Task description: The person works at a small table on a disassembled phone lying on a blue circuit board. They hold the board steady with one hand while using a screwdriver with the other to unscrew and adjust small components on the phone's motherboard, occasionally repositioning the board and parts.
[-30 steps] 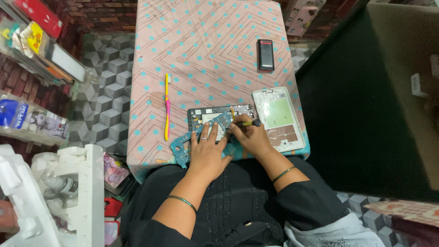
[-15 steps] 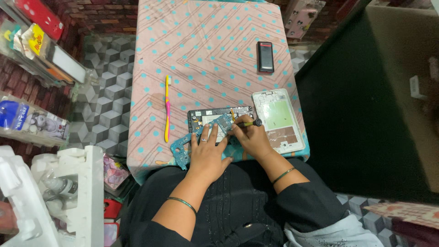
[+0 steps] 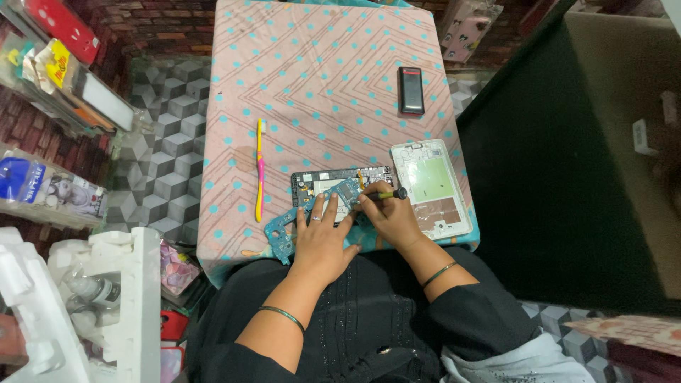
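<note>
Two hands at work on an opened tablet [image 3: 340, 186], lying at near edge of the table [image 3: 312, 85] w/ pink dotted cloth, just in front of the person's lap.

- Left hand [image 3: 323, 237]: fingers spread flat, pressing down on the tablet's lower part and the blue circuit board [image 3: 280, 237] that sticks out to its left. Not gripping anything, more a steadying palm.
- Right hand [image 3: 389, 216]: fingers pinched round a small screwdriver [image 3: 386, 193], black handle end pointing right, tip aimed into the tablet's innards. Exact contact point too small to tell.
- White back cover [image 3: 431, 188] already off, laid inside-up just beside the tablet on the right.
- Yellow-pink toothbrush [image 3: 259, 170] lies apart to the left, untouched. Small black phone [image 3: 411, 90] further up the cloth, well apart.

Progress, my read: teardown well under way. Cover off, internals exposed, at least one board seems lifted or shifted out of the frame. Left to do: whatever the driver is on now, prob. a screw or connector inside. Can't tell if it's coming apart or going back together.
</note>
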`<state>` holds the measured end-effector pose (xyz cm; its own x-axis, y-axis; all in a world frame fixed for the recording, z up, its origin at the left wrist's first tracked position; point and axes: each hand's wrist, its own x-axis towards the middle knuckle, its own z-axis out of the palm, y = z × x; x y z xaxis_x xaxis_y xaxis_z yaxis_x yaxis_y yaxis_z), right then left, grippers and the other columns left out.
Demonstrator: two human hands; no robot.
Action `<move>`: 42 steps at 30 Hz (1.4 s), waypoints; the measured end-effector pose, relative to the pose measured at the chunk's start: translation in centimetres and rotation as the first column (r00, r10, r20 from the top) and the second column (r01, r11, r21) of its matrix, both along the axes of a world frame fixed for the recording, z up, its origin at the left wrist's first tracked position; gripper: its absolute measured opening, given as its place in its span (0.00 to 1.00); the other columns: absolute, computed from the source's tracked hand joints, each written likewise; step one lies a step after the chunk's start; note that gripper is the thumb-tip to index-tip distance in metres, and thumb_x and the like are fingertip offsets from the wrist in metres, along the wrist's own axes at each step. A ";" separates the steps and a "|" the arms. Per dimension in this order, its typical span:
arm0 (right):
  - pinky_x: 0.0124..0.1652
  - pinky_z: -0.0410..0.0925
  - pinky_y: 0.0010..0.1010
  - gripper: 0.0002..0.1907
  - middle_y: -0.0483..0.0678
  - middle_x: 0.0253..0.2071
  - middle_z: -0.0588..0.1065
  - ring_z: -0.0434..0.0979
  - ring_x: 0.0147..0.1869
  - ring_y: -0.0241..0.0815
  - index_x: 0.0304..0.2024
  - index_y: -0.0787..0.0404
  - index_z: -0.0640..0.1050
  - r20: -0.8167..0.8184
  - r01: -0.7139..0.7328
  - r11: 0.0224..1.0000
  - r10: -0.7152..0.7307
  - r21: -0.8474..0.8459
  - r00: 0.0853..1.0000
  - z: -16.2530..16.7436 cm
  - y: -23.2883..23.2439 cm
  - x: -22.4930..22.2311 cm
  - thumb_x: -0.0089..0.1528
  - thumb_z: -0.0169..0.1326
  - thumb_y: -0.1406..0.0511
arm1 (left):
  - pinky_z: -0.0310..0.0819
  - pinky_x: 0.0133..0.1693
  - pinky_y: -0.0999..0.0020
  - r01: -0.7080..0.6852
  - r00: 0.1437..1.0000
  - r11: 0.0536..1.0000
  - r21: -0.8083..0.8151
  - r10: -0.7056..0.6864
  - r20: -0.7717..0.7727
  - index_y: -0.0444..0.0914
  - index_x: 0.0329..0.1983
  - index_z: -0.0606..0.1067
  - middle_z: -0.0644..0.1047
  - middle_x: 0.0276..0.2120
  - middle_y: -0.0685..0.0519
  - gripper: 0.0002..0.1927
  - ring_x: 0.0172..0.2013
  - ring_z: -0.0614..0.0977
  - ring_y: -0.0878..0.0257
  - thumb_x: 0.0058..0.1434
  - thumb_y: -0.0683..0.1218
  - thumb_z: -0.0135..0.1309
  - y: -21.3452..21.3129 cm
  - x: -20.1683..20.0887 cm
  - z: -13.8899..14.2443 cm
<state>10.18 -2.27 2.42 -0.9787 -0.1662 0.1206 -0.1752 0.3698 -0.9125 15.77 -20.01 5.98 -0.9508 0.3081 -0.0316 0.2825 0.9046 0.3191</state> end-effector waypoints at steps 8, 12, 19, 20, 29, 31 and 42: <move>0.39 0.77 0.27 0.08 0.51 0.35 0.84 0.88 0.42 0.39 0.43 0.64 0.76 -0.014 -0.012 0.999 0.013 0.052 1.000 0.5 0.8 0.0 0.65 0.57 0.65 | 0.42 0.66 0.31 -0.006 1.000 1.000 -0.002 0.006 0.005 0.52 0.69 0.66 0.57 0.72 0.42 0.39 0.72 0.51 0.43 0.54 0.60 0.63 0.6 -0.1 0.0; 0.39 0.77 0.27 0.08 0.51 0.34 0.84 0.88 0.41 0.39 0.42 0.64 0.76 0.020 -0.014 1.000 0.014 0.013 1.000 0.2 1.1 -0.2 0.65 0.56 0.65 | 0.42 0.65 0.30 -0.006 1.000 1.000 0.009 0.006 -0.013 0.52 0.69 0.66 0.57 0.71 0.42 0.39 0.72 0.52 0.42 0.53 0.59 0.63 0.9 0.1 0.0; 0.39 0.76 0.28 0.07 0.50 0.35 0.83 0.86 0.40 0.40 0.43 0.64 0.77 -0.055 -0.018 0.997 0.022 0.074 0.998 -0.1 1.4 -0.2 0.65 0.58 0.67 | 0.43 0.65 0.30 -0.006 0.999 1.000 0.019 0.007 -0.033 0.50 0.69 0.67 0.57 0.71 0.41 0.39 0.72 0.52 0.42 0.53 0.59 0.64 1.2 -0.3 -0.7; 0.40 0.77 0.28 0.07 0.49 0.36 0.82 0.86 0.41 0.39 0.43 0.63 0.76 -0.054 -0.040 0.999 0.041 0.015 0.998 -0.2 1.5 -0.2 0.65 0.57 0.67 | 0.43 0.65 0.30 -0.005 0.999 1.000 0.023 0.006 -0.038 0.50 0.69 0.67 0.57 0.71 0.41 0.40 0.72 0.52 0.42 0.52 0.59 0.64 1.3 -0.3 -0.8; 0.40 0.75 0.27 0.09 0.47 0.38 0.81 0.84 0.41 0.36 0.47 0.61 0.77 -0.089 -0.087 0.996 0.086 -0.004 0.992 -0.5 1.9 0.0 0.65 0.58 0.67 | 0.48 0.63 0.33 -0.015 0.998 0.997 0.078 0.020 -0.068 0.46 0.62 0.75 0.64 0.70 0.39 0.33 0.69 0.57 0.41 0.53 0.59 0.65 1.6 -0.2 0.9; 0.39 0.74 0.27 0.09 0.48 0.36 0.81 0.83 0.40 0.36 0.47 0.61 0.77 -0.085 -0.074 0.997 0.075 0.016 0.993 -0.4 2.0 -0.1 0.64 0.58 0.67 | 0.59 0.61 0.40 0.029 0.958 0.953 0.303 0.060 -0.281 0.42 0.58 0.77 0.72 0.63 0.40 0.28 0.65 0.68 0.40 0.56 0.56 0.64 1.5 0.4 3.7; 0.44 0.77 0.27 0.08 0.49 0.40 0.81 0.87 0.46 0.39 0.49 0.63 0.75 -0.090 -0.105 0.993 0.100 -0.054 0.991 -1.0 2.2 -0.1 0.68 0.54 0.67 | 0.78 0.55 0.52 0.610 0.786 0.236 0.756 -0.067 -0.614 0.38 0.50 0.78 0.82 0.50 0.46 0.15 0.52 0.84 0.47 0.65 0.51 0.61 3.6 8.7 21.6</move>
